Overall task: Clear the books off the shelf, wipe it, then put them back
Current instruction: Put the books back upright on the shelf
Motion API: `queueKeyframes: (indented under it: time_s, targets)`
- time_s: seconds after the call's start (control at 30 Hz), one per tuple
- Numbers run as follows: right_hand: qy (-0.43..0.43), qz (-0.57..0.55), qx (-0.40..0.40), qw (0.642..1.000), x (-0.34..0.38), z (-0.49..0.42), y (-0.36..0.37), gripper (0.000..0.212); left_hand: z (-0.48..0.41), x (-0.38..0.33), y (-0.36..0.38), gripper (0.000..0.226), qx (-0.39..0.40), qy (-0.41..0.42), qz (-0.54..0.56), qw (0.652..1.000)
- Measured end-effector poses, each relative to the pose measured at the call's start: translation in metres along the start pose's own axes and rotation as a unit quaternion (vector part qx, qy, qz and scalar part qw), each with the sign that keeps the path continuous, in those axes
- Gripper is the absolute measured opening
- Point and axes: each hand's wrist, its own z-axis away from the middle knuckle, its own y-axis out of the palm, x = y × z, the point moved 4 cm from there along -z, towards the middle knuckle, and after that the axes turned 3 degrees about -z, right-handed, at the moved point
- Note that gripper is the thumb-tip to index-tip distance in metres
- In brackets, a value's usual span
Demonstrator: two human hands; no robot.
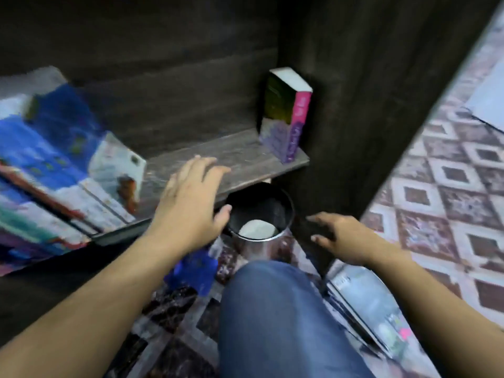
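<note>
From the head view, a dark wooden shelf is seen inside a dark cabinet, above a diamond-patterned tiled floor. One thick book stands upright at the shelf's right end, long axis vertical, pink spine facing outward. A blurred row of leaning books, too smeared to count, fills the left. One metal bin sits below. The left hand hovers over the shelf edge, fingers spread, holding nothing; the right hand is likewise spread and empty.
</note>
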Motion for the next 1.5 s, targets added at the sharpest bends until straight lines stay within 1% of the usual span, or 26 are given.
queueKeyframes:
  time_s: [0.13,0.2,0.27,0.3,0.33,0.4,0.43,0.47,0.53,0.6,0.63,0.67,0.73,0.77,0.8,0.83,0.9,0.97,1.1,1.17,1.23,1.3,1.37,1.4,1.43,1.5]
  targets:
    - [0.151,0.002,0.054,0.987,-0.117,0.049,0.042,0.048,-0.038,-0.097,0.061,0.063,0.108,0.129,0.077,0.983]
    - [0.204,-0.020,0.081,0.975,-0.157,0.068,0.064,0.048,-0.052,-0.139,0.085,0.065,0.120,0.173,0.091,0.973]
    - [0.238,-0.034,0.100,0.966,-0.188,0.079,0.085,0.047,-0.062,-0.179,0.096,0.067,0.086,0.223,0.090,0.967]
    - [0.249,-0.035,0.107,0.962,-0.200,0.081,0.095,0.047,-0.064,-0.198,0.097,0.063,0.052,0.267,0.071,0.960]
    - [0.258,-0.036,0.109,0.959,-0.211,0.082,0.106,0.047,-0.065,-0.218,0.100,0.053,0.010,0.325,0.037,0.945]
    - [0.272,-0.045,0.121,0.954,-0.229,0.080,0.128,0.048,-0.063,-0.251,0.112,0.033,-0.071,0.452,-0.043,0.888]
    - [0.280,-0.052,0.130,0.950,-0.235,0.078,0.140,0.048,-0.063,-0.261,0.119,0.032,-0.096,0.497,-0.082,0.859]
    - [0.287,-0.058,0.137,0.946,-0.240,0.075,0.151,0.048,-0.065,-0.267,0.127,0.036,-0.099,0.525,-0.114,0.837]
    - [0.295,-0.055,0.140,0.944,-0.246,0.068,0.168,0.047,-0.073,-0.274,0.149,0.047,-0.056,0.558,-0.189,0.806]
    - [0.288,-0.029,0.105,0.951,-0.249,0.060,0.178,0.049,-0.082,-0.279,0.175,0.043,0.022,0.572,-0.296,0.764]
    - [0.285,-0.015,0.084,0.955,-0.248,0.058,0.182,0.057,-0.084,-0.282,0.184,0.037,0.063,0.570,-0.357,0.737]
    - [0.283,-0.001,0.070,0.957,-0.247,0.057,0.186,0.071,-0.085,-0.285,0.198,0.034,0.093,0.564,-0.410,0.711]
    - [0.283,0.019,0.079,0.956,-0.243,0.056,0.198,0.102,-0.082,-0.292,0.225,0.030,0.153,0.576,-0.442,0.670]
    - [0.284,0.034,0.101,0.953,-0.241,0.056,0.209,0.114,-0.080,-0.297,0.231,0.030,0.183,0.580,-0.441,0.660]
    - [0.287,0.055,0.117,0.949,-0.239,0.058,0.218,0.122,-0.078,-0.301,0.237,0.030,0.202,0.575,-0.422,0.672]
    - [0.291,0.073,0.120,0.947,-0.239,0.059,0.226,0.123,-0.077,-0.303,0.240,0.031,0.219,0.550,-0.409,0.694]
    - [0.301,0.080,0.099,0.945,-0.239,0.060,0.233,0.114,-0.074,-0.300,0.248,0.032,0.240,0.504,-0.418,0.717]
    - [0.304,0.069,0.085,0.946,-0.237,0.058,0.231,0.104,-0.072,-0.297,0.254,0.031,0.254,0.473,-0.395,0.746]
    - [0.281,0.074,0.106,0.951,-0.227,0.058,0.221,0.093,-0.072,-0.300,0.252,0.030,0.236,0.472,-0.384,0.757]
    - [0.265,0.073,0.116,0.954,-0.225,0.060,0.212,0.086,-0.074,-0.300,0.250,0.030,0.238,0.462,-0.369,0.770]
    - [0.257,0.068,0.109,0.958,-0.225,0.061,0.199,0.078,-0.074,-0.301,0.250,0.030,0.243,0.453,-0.371,0.773]
    - [0.254,0.054,0.077,0.963,-0.224,0.061,0.177,0.059,-0.073,-0.302,0.250,0.030,0.241,0.455,-0.368,0.774]
    - [0.269,0.030,0.032,0.962,-0.223,0.063,0.144,0.037,-0.073,-0.301,0.249,0.031,0.237,0.455,-0.373,0.773]
    - [0.280,0.009,0.008,0.960,-0.223,0.065,0.126,0.030,-0.073,-0.301,0.249,0.031,0.234,0.455,-0.376,0.773]
    - [0.292,-0.017,-0.011,0.956,-0.225,0.068,0.109,0.026,-0.073,-0.301,0.248,0.030,0.229,0.458,-0.380,0.770]
    - [0.306,-0.061,-0.032,0.950,-0.229,0.075,0.084,0.027,-0.073,-0.302,0.248,0.029,0.227,0.465,-0.397,0.758]
